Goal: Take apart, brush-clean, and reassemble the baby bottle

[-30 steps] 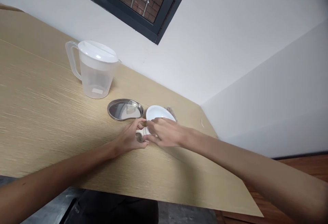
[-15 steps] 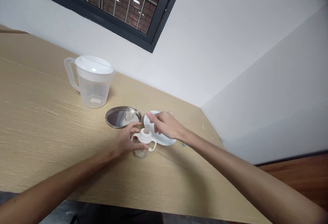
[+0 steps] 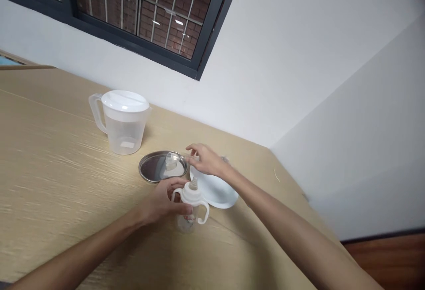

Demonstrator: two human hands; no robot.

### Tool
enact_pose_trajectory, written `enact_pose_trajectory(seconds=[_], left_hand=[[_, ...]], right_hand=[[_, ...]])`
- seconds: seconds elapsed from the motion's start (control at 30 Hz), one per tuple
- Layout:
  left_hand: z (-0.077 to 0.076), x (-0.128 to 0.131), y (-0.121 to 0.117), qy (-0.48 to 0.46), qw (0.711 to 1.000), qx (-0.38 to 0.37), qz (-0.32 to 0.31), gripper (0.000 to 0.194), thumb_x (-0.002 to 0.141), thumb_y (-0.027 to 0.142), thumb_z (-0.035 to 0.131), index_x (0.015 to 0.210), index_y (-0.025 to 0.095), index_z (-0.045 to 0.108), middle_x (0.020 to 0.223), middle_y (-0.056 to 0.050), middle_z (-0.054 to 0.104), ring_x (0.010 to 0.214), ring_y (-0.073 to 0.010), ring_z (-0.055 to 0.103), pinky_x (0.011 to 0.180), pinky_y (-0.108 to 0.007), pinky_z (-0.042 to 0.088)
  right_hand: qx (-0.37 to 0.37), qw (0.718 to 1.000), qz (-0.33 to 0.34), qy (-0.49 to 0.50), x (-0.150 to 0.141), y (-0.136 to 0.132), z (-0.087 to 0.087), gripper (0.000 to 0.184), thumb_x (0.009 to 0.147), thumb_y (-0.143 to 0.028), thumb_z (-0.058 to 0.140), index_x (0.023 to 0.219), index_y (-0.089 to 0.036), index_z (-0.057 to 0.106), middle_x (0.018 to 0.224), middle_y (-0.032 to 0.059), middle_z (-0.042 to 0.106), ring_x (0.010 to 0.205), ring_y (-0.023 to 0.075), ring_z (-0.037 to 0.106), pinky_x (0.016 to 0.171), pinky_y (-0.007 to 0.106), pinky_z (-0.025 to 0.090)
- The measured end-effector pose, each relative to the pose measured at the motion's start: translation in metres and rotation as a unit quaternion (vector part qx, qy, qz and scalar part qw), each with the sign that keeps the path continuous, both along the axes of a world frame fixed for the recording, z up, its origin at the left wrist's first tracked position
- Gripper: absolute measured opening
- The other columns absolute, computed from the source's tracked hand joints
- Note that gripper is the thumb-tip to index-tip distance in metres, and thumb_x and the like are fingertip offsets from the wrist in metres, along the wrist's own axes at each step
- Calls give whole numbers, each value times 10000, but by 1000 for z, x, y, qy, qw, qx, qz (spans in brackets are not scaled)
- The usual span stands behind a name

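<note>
My left hand (image 3: 166, 201) is wrapped round a clear baby bottle (image 3: 186, 223) with a white collar, two white side handles and a clear teat on top. The bottle stands upright on the table. My right hand (image 3: 207, 160) hovers over the far edge of a white plate (image 3: 215, 192), its thumb and fingers apart with nothing between them. Just left of those fingertips, a clear cap (image 3: 171, 161) lies on a round shiny metal tray (image 3: 149, 166).
A translucent pitcher (image 3: 126, 124) with a white lid stands at the back left of the wooden table (image 3: 66, 157). Behind the table are a white wall and a barred window (image 3: 149, 11). A small thin strip (image 3: 276, 175) lies near the right edge.
My right hand has moved from above the teat towards the clear cap, and its fingers have spread. My left hand still holds the bottle. The view has tilted up slightly.
</note>
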State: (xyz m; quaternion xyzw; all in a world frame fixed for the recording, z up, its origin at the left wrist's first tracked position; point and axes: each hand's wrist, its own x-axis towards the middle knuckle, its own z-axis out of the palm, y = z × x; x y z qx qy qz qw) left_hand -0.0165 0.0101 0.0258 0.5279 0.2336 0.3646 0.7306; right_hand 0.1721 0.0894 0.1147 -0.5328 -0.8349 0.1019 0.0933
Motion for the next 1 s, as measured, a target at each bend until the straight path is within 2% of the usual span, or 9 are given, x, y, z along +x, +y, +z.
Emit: enact_pose_trajectory(seconds=[0.1,0.23,0.33,0.4,0.5,0.63,0.77,0.87,1.0], left_hand=[[1,0,0,40,999,23,25,611,558,256,956,1113,213,703,1068,-39,721,937,-191,670,792,-302,512],[0,0,3,76,994,45,58,694,483,247,977,1115,209,694,1112,-64,705,1038,-238,650,857,-341,515],[-1,-1,4,81,993,57,68,703,480,262,981,1118,215,690,1104,-58,707,1057,-242,648,902,-355,510],[-2,-1,5,87,991,64,75,691,493,268,979,1119,223,691,1103,-49,710,1058,-238,650,922,-357,504],[-2,-1,5,91,991,59,75,666,512,258,969,1117,231,693,1102,-41,720,1043,-235,659,916,-354,508],[-1,-1,6,100,990,56,77,637,526,234,957,1110,235,702,1116,-37,728,1044,-238,664,918,-351,507],[0,0,6,114,989,50,86,616,540,201,940,1107,229,702,1100,-36,739,1030,-237,673,923,-362,514],[-2,1,7,127,985,58,98,609,551,210,932,1110,225,691,1096,-39,742,1021,-238,677,924,-377,522],[-5,2,10,142,979,92,116,612,540,234,937,1098,212,684,1123,-51,732,1024,-238,671,915,-375,530]], right_hand=[[13,997,59,-49,-22,25,-16,422,907,-371,673,1274,-169,623,1259,127,605,1209,234,515,1049,363,355],[15,991,84,-101,-37,52,-39,507,799,-387,791,1231,-168,640,1318,132,536,1253,311,451,1050,470,333],[17,991,85,-100,-41,58,-49,438,795,-380,789,1146,-157,650,1324,126,529,1275,325,429,1060,506,308],[16,994,80,-75,-40,57,-49,402,773,-377,804,1067,-148,652,1327,138,537,1289,328,428,1070,503,296],[7,998,55,-12,-32,49,-38,393,767,-416,790,1000,-142,629,1275,155,593,1259,318,491,1072,497,314],[-26,995,19,97,-2,29,-11,428,800,-481,736,1054,-166,595,1176,122,669,1117,251,620,971,415,455],[-63,979,30,194,30,-7,17,465,848,-502,698,1122,-178,509,1140,106,693,1011,181,680,872,329,534],[-114,955,31,272,43,-41,37,476,823,-474,748,1146,-202,528,1091,68,697,934,165,687,818,312,552],[-82,986,36,142,42,-81,54,408,806,-445,780,1163,-296,651,1119,4,681,933,156,659,843,305,522]])
